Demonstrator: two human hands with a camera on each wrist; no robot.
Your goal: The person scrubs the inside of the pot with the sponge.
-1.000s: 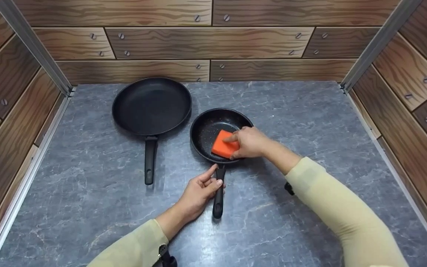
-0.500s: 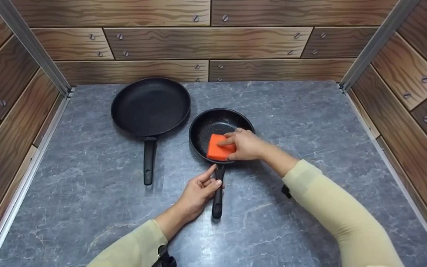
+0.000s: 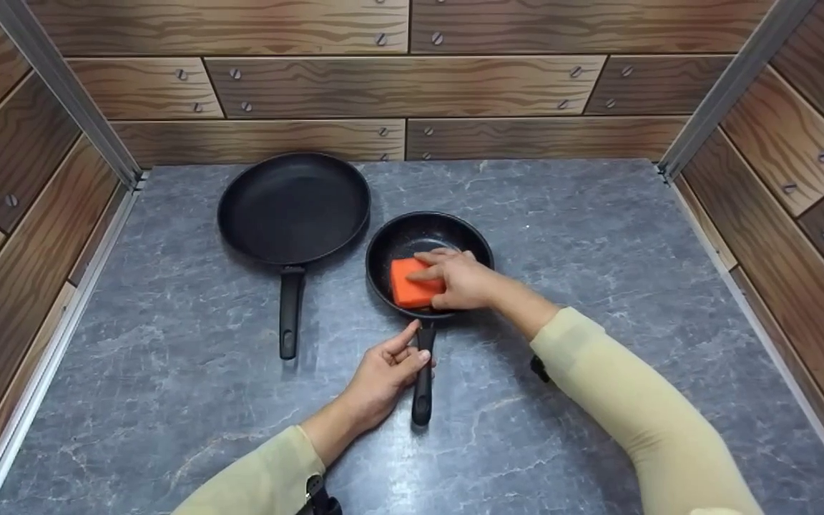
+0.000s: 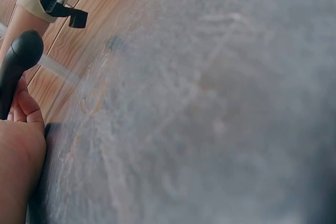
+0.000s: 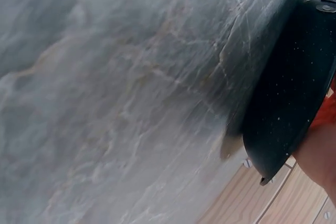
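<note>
Pinching the handle (image 3: 422,400) of the small pan (image 3: 423,232) with bent fingers of the left hand (image 3: 380,380). Holding an orange sponge (image 3: 405,286) inside, near side, with the right hand (image 3: 459,280) hiding part. Just beside, left and far on the gray counter (image 3: 584,222): a big pan (image 3: 294,211).

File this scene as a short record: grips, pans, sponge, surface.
Left grip: holds the small pan's handle
Right grip: fingers and thumb on the orange sponge
Sponge position: inside the small pan, toward its handle side
Large pan: left of the small pan, untouched, handle toward the person
Surface: gray, marble-patterned
</note>
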